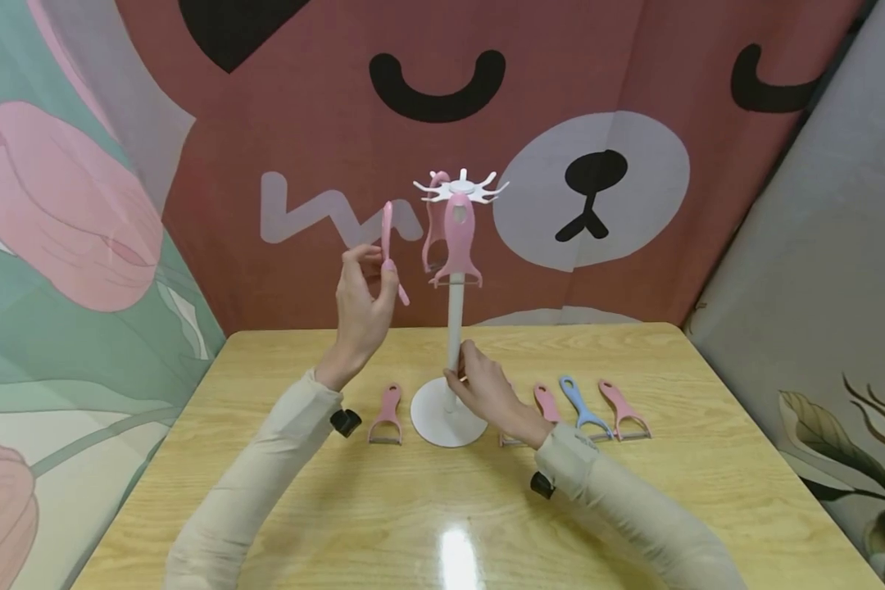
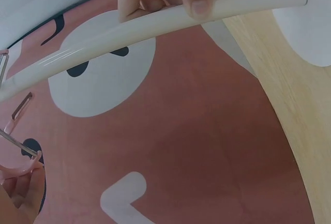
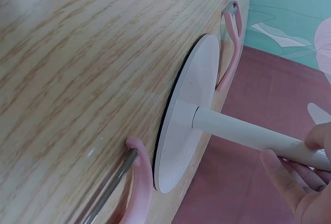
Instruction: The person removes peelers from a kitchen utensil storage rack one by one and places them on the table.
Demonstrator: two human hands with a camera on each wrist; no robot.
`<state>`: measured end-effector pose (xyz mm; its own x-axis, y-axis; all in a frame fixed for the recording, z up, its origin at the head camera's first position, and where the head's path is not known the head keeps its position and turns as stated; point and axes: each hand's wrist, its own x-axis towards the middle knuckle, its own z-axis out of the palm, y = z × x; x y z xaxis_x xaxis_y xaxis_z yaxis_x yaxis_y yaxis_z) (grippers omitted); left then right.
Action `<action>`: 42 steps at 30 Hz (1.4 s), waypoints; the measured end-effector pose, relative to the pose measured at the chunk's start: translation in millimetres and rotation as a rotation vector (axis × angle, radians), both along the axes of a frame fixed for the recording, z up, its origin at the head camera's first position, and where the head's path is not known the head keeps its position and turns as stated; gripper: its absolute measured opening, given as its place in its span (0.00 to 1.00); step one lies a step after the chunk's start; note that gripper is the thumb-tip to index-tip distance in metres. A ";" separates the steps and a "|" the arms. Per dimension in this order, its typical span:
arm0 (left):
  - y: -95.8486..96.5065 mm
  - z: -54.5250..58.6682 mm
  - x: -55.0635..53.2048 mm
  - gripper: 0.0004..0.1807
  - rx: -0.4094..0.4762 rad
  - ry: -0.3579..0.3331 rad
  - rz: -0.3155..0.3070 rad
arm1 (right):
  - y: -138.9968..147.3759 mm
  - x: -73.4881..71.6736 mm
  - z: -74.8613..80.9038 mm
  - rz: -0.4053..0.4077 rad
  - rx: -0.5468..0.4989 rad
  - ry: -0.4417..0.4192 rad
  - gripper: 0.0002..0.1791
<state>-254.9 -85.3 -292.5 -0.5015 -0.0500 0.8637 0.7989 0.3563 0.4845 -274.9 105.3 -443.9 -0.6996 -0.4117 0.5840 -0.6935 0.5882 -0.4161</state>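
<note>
In the head view my left hand [image 1: 365, 303] pinches a pink peeler [image 1: 387, 233] upright, left of a white stand [image 1: 455, 315] and just below the level of its hooks. The left wrist view shows that peeler's blade end [image 2: 20, 171] beside the fingers. My right hand [image 1: 487, 389] grips the stand's pole low down, thumb and fingers around it, as the right wrist view also shows above the round base [image 3: 189, 115]. One pink peeler [image 1: 459, 238] hangs from a front hook, and another pink peeler [image 1: 435, 217] hangs behind it to the left.
A pink peeler [image 1: 389, 414] lies on the wooden table [image 1: 383, 508] left of the base. Right of it lie a blue peeler [image 1: 575, 401], a pink peeler [image 1: 619, 406] and more pink ones partly behind the right arm. A patterned cloth [image 1: 302, 123] hangs behind the table.
</note>
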 end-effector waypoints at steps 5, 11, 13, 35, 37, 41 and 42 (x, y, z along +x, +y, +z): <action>-3.3 -3.9 0.3 0.12 -0.009 -0.008 0.003 | -0.5 0.1 0.9 0.001 0.005 0.008 0.12; -6.8 -10.3 0.3 0.13 -0.009 -0.022 0.026 | -0.6 -0.1 -0.1 -0.009 0.015 0.009 0.13; -7.4 -12.8 -1.0 0.13 -0.010 -0.026 0.033 | -0.6 -0.3 -0.2 -0.007 0.016 0.006 0.13; -24.6 -49.1 -32.1 0.14 -0.033 -0.055 0.078 | -1.3 1.6 -0.4 -0.002 0.003 -0.017 0.13; -25.5 -49.8 -31.7 0.14 -0.036 -0.054 0.082 | -1.4 2.0 0.1 -0.003 0.003 -0.018 0.13; -27.2 -51.0 -31.5 0.15 -0.045 -0.052 0.082 | -1.3 2.5 0.4 -0.004 0.006 -0.021 0.13; -27.8 -51.5 -31.8 0.15 -0.047 -0.053 0.083 | -1.3 2.4 0.4 -0.004 0.005 -0.020 0.13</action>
<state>-286.7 -113.1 -343.9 -0.5423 -0.0533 0.8385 0.7396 0.4432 0.5065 -272.5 104.0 -443.5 -0.7129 -0.4121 0.5674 -0.6826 0.5931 -0.4269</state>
